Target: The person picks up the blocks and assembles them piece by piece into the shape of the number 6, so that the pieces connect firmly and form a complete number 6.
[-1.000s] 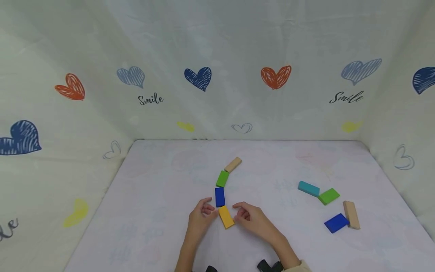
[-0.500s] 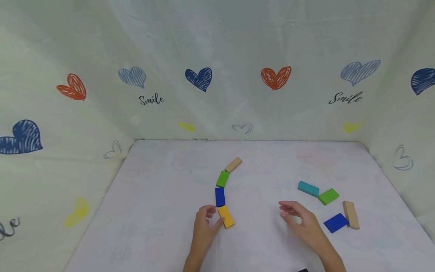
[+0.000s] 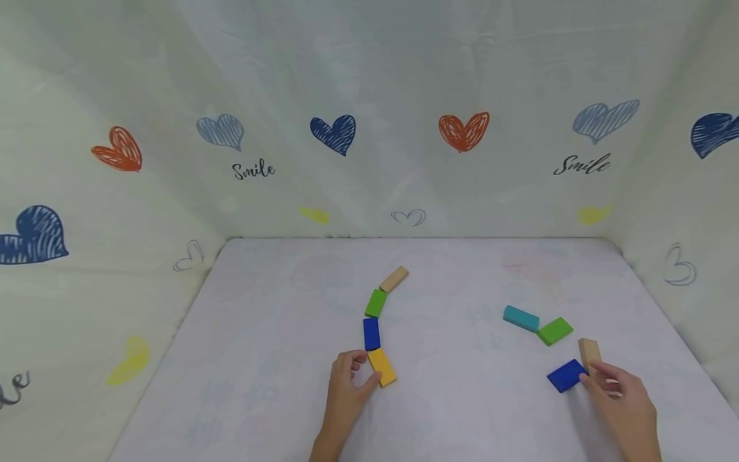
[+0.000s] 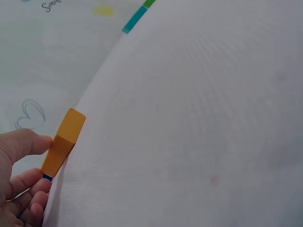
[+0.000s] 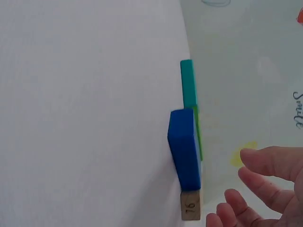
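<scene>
My left hand [image 3: 344, 391] touches a yellow domino block [image 3: 382, 367] with its thumb and index fingertip, both at the block's left side. The left wrist view shows the yellow block [image 4: 65, 142] close up, the thumb against it. That block ends a curved row on the white table, behind a blue block [image 3: 372, 333], a green block [image 3: 376, 303] and a plain wooden block [image 3: 394, 279]. At the right, my right hand [image 3: 626, 401] is over a second wooden block [image 3: 589, 354], thumb near a second blue block [image 3: 566, 375]. Its thumb and fingers are spread apart in the right wrist view.
A teal block [image 3: 521, 318] and another green block [image 3: 555, 331] lie end to end beyond the right hand. The table [image 3: 450, 410] meets a pale curtain [image 3: 404, 77] printed with hearts at its back and sides.
My right hand has left the yellow block and moved right to the loose wooden and blue blocks. My left hand has shifted slightly right and stayed at the yellow block.
</scene>
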A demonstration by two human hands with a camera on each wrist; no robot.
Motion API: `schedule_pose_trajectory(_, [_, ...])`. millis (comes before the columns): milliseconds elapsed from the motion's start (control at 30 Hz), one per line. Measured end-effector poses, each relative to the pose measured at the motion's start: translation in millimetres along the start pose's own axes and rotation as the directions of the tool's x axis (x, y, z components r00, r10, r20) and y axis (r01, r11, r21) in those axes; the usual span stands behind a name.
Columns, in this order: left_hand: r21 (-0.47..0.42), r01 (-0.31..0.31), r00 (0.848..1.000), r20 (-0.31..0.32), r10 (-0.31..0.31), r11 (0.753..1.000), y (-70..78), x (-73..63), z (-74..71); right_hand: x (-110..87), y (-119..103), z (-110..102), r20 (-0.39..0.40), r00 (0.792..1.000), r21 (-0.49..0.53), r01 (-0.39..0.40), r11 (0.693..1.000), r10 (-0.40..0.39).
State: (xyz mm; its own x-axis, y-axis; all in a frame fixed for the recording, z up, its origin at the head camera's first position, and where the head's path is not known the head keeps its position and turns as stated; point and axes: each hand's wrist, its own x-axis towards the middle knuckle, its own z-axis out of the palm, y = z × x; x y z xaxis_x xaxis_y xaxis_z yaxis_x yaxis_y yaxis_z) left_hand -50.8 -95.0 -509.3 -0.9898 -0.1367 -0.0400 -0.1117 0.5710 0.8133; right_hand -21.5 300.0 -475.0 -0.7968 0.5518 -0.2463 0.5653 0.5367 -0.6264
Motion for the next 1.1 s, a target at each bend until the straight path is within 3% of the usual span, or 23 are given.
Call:
schedule_pose_trajectory(133, [-0.007, 0.005, 1.000, 0.001, -0.005, 1.000, 0.1, 0.2, -0.2, 8.5, 16, -2, 0.008, 0.997, 0.004, -0.080, 0.997, 0.080])
schedule_pose_trajectory(367, [-0.002, -0.002, 1.000, 0.007, 0.002, 1.000, -0.8, 0.8, 1.5, 22.0, 31, -3, 0.043, 0.994, -0.050, -0.099, 0.994, 0.102])
schedule_pose_trajectory(667, [-0.009, 0.001, 1.000, 0.014, -0.001, 1.000, 0.9, 0.1, 0.6, 24.8, 30, -10, 0.089, 0.993, -0.076, -0.072, 0.994, 0.079])
schedule_pose_trajectory(933, [-0.014, -0.003, 1.000, 0.012, 0.004, 1.000, 2.6, -1.4, -0.6, 31.0, 32, -6, 0.096, 0.982, -0.100, -0.150, 0.984, 0.160])
schedule_pose_trajectory(1100, [-0.021, 0.005, 1.000, 0.016, -0.004, 1.000, 3.0, -0.9, -0.5, 30.0, 29, -6, 0.070, 0.988, -0.113, -0.127, 0.985, 0.136])
